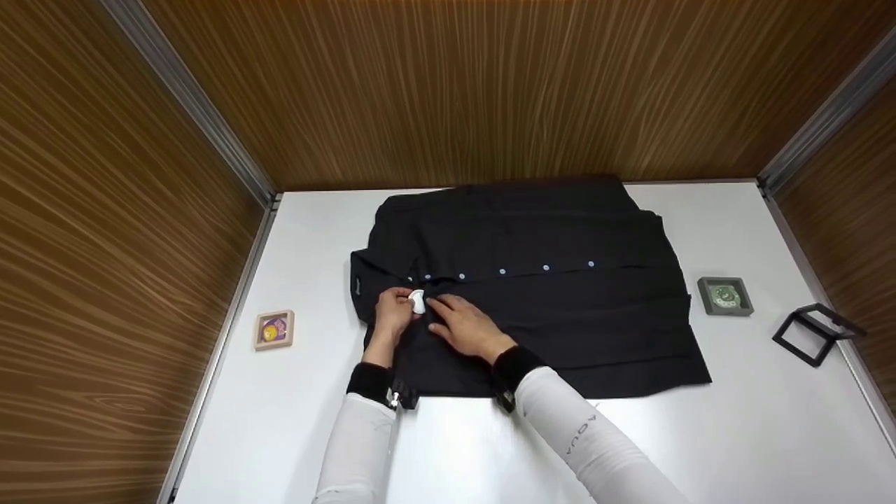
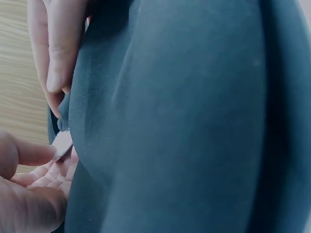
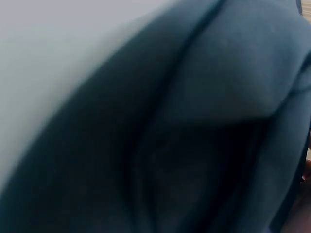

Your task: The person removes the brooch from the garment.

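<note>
A black button shirt (image 1: 560, 315) lies spread on the white table, its collar (image 1: 364, 280) to the left. Pale buttons (image 1: 502, 271) run along its front. My left hand (image 1: 393, 311) pinches a small, flat white piece with a rounded edge (image 1: 417, 301) over the shirt front near the collar; its exact kind cannot be told. My right hand (image 1: 467, 325) rests on the shirt just right of that piece, fingers fairly straight and thumb apart. In the left wrist view, the white piece (image 2: 62, 144) sits under the left thumb, and the right fingers (image 2: 60, 58) touch dark cloth. Blurred cloth (image 3: 218, 97) fills most of the right wrist view.
A wooden-framed square with a yellow and purple picture (image 1: 274, 330) lies left of the shirt. On the right are a grey-framed green piece (image 1: 725, 296) and an open black frame (image 1: 815, 334). Wood-grain panels (image 1: 448, 91) wall the table's back and sides.
</note>
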Demonstrator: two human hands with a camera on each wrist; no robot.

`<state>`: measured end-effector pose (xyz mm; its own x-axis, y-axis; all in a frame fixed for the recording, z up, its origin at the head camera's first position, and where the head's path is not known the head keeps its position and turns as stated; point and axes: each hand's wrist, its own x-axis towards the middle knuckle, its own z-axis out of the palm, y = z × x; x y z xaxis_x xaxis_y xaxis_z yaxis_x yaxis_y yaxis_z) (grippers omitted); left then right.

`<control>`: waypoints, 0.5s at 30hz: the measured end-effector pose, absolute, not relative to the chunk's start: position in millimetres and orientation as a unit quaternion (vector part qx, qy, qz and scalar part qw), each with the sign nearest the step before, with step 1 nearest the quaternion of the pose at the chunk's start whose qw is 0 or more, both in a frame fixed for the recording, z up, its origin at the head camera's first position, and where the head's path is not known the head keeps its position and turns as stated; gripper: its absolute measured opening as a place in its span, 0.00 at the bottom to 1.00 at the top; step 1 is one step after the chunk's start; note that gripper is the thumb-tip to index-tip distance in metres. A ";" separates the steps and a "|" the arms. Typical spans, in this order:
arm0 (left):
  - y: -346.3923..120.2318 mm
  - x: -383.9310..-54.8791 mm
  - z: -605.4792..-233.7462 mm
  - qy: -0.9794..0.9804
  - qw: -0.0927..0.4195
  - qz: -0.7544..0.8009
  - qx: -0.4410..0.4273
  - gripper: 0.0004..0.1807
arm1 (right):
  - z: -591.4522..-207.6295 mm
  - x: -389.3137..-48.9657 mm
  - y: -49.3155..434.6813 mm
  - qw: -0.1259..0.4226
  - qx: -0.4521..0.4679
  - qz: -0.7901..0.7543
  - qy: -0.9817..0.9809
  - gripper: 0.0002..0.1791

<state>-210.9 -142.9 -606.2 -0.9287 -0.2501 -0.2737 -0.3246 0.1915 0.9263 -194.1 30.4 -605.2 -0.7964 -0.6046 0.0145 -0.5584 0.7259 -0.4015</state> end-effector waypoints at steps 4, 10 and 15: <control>-143.9 -210.3 -604.6 0.771 0.036 0.610 -0.181 0.11 | -606.7 -194.3 25.3 0.060 -0.307 -0.186 0.932 0.30; -144.9 -211.0 -606.7 0.763 0.039 0.622 -0.175 0.12 | -608.9 -194.3 22.1 0.067 -0.291 -0.178 0.938 0.30; -145.2 -210.7 -608.4 0.765 0.038 0.621 -0.166 0.13 | -611.2 -194.2 21.1 0.058 -0.287 -0.174 0.940 0.29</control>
<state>-210.7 -145.2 -608.4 -0.9417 -0.2066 -0.2656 -0.3023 0.1727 0.9374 -194.2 21.1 -611.2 -0.8288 -0.5595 -0.0089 -0.5192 0.7749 -0.3605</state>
